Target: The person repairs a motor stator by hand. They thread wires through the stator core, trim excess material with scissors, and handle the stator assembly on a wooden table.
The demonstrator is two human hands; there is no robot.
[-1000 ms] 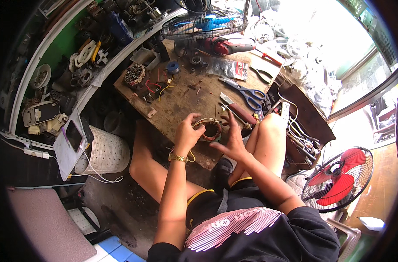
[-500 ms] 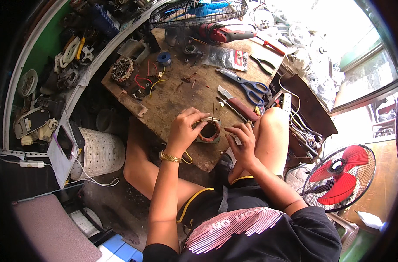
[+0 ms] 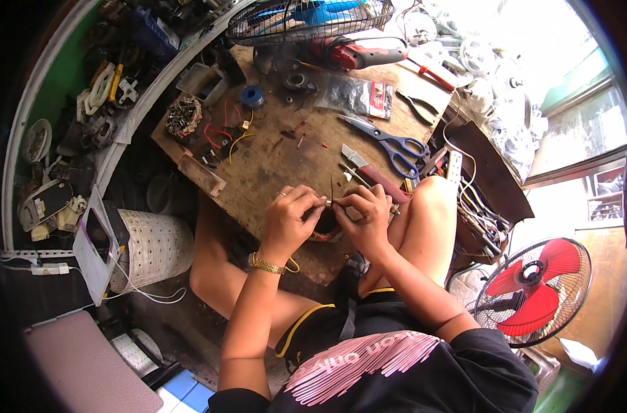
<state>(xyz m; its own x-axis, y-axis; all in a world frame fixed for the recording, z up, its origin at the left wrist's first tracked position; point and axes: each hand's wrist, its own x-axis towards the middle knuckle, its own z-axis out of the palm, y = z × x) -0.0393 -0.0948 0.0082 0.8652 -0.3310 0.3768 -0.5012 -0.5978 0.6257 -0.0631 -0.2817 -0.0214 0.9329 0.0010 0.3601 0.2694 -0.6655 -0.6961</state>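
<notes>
My left hand (image 3: pixel 287 221), with a gold watch at the wrist, is closed in a pinch above a ring-shaped motor stator (image 3: pixel 325 235) with copper-coloured windings. Opposite it, my right hand (image 3: pixel 366 219) pinches too, its fingertips almost touching the left ones. A small pale piece shows between the fingertips, too small to name, and a thin dark strand (image 3: pixel 332 187) stands up there. My fingers cover much of the stator, which sits at the near edge of the wooden bench (image 3: pixel 279 168). A bit of yellow wire (image 3: pixel 293 266) hangs by the left wrist.
Beyond my right hand lie a utility knife (image 3: pixel 355 155), blue-handled scissors (image 3: pixel 389 144), pliers (image 3: pixel 418 107) and a plastic packet (image 3: pixel 358 96). Another wound stator (image 3: pixel 184 117), a blue spool (image 3: pixel 252 96) and loose wires lie left. A toolbox (image 3: pixel 475 172) stands right; a red-bladed fan (image 3: pixel 534 289) is behind it.
My right hand has moved left and in over the stator, and its fingers have closed to a pinch beside the left fingertips. The left hand stays near the stator.
</notes>
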